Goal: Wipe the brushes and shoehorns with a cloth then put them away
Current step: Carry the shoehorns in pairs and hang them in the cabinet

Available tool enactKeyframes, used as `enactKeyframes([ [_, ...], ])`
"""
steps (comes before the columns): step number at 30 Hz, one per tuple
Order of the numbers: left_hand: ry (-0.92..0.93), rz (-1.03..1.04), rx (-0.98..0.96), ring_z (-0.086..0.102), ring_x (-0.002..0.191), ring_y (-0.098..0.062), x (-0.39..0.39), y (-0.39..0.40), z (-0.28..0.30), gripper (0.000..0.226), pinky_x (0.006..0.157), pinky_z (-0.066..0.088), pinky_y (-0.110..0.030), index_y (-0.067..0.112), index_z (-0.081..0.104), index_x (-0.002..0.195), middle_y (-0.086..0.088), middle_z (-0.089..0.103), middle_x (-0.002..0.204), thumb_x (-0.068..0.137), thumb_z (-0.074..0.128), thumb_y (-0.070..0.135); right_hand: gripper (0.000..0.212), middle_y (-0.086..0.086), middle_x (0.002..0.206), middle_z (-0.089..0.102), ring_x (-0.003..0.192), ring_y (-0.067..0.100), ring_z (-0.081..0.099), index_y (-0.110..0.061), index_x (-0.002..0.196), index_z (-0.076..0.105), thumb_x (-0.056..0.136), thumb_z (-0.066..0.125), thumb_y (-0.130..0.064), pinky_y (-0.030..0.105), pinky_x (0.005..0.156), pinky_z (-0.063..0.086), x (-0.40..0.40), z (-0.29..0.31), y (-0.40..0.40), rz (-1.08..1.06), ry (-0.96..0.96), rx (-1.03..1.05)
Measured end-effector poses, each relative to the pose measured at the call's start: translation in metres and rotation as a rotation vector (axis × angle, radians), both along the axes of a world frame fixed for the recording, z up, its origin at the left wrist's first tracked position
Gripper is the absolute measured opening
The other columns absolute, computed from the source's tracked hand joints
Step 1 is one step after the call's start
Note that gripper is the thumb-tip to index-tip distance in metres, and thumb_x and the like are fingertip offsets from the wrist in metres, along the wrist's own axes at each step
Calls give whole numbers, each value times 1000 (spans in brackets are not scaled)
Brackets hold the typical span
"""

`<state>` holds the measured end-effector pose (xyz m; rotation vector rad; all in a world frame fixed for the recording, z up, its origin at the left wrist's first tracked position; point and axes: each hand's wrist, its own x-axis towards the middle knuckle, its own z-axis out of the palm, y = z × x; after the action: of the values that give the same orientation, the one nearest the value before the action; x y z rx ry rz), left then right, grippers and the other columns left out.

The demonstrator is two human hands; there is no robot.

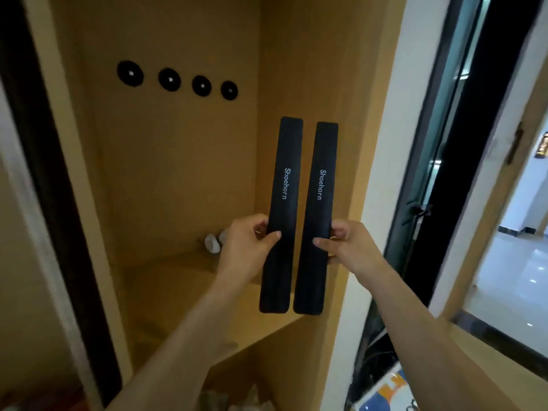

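Two long flat black shoehorns, each printed "Shoehorn", stand upright side by side in front of a wooden wall niche. My left hand [250, 241] grips the left shoehorn [283, 185] near its lower third. My right hand [345, 244] grips the right shoehorn [318, 191] at about the same height. Their lower ends hang over the niche shelf [166, 292]. A white cloth [213, 243] lies crumpled at the back of the shelf, partly hidden by my left hand.
Several round black mounting discs [169, 79] sit in a row on the niche's back wall, above and left of the shoehorns. A dark-framed glass door [439, 143] stands to the right. Pale bags show in the compartment [237, 396] below the shelf.
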<state>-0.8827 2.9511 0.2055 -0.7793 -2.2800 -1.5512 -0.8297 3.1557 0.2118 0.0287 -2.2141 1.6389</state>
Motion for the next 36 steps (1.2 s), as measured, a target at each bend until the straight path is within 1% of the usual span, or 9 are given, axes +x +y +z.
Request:
enactKeyframes([
  [3, -28, 101, 20, 66, 81, 5, -39, -15, -1, 11, 70, 51, -19, 33, 69, 91, 15, 71, 86, 89, 69, 23, 21, 3, 97, 77, 92, 19, 74, -18, 101, 74, 90, 69, 0, 41, 72, 62, -63, 0, -10, 129, 1, 43],
  [6, -56, 197, 25, 64, 81, 9, -80, -24, 3, 12, 68, 47, -15, 34, 66, 93, 14, 69, 89, 91, 65, 22, 22, 3, 100, 76, 92, 16, 74, -14, 106, 72, 90, 68, 1, 33, 68, 62, -124, 4, -16, 254, 10, 51],
  [9, -85, 349, 34, 64, 83, 3, -119, -28, 13, 14, 67, 46, -16, 35, 62, 91, 12, 66, 93, 93, 62, 21, 23, -2, 99, 76, 87, 14, 74, -15, 108, 71, 90, 68, -1, 37, 68, 63, -184, 12, -20, 356, -4, 59],
  [17, -75, 647, 131, 65, 92, -24, -188, -40, 42, 11, 83, 56, -42, 13, 67, 96, -6, 65, 92, 94, 59, 5, 27, 3, 100, 72, 76, 2, 72, -22, 99, 70, 89, 67, 3, 17, 55, 54, -306, 32, -36, 585, -63, 9],
  [20, -47, 703, 132, 65, 88, -24, -210, -53, 46, 9, 78, 56, -40, 7, 68, 97, -8, 65, 89, 94, 60, 5, 29, 1, 97, 72, 78, 4, 70, -24, 97, 70, 88, 69, 3, 17, 55, 54, -335, 34, -50, 606, -51, -18],
  [23, 2, 727, 122, 64, 81, -20, -232, -67, 50, 12, 71, 55, -34, 15, 69, 88, 2, 64, 81, 93, 62, 7, 30, -3, 97, 72, 86, 8, 70, -26, 97, 70, 87, 70, 2, 20, 57, 55, -355, 42, -61, 629, -42, -7],
  [29, 66, 779, 166, 67, 77, -23, -284, -107, 67, 29, 70, 60, -46, 31, 68, 74, 5, 63, 76, 89, 66, 7, 31, 0, 100, 70, 86, 10, 68, -26, 96, 68, 87, 70, 4, 20, 57, 57, -374, 55, -77, 629, -17, -29],
  [32, 75, 807, 225, 65, 72, -20, -310, -127, 86, 36, 66, 59, -39, 34, 64, 68, 10, 61, 70, 88, 66, 4, 29, 4, 102, 69, 86, 12, 68, -21, 99, 68, 87, 69, 5, 21, 57, 58, -381, 61, -84, 618, -7, -39],
  [36, 120, 845, 227, 64, 71, -19, -345, -156, 120, 30, 63, 53, -30, 27, 64, 71, 7, 63, 71, 90, 63, 5, 30, 6, 102, 68, 85, 13, 67, -17, 106, 69, 87, 69, 6, 26, 59, 60, -391, 72, -94, 606, 31, -42],
])
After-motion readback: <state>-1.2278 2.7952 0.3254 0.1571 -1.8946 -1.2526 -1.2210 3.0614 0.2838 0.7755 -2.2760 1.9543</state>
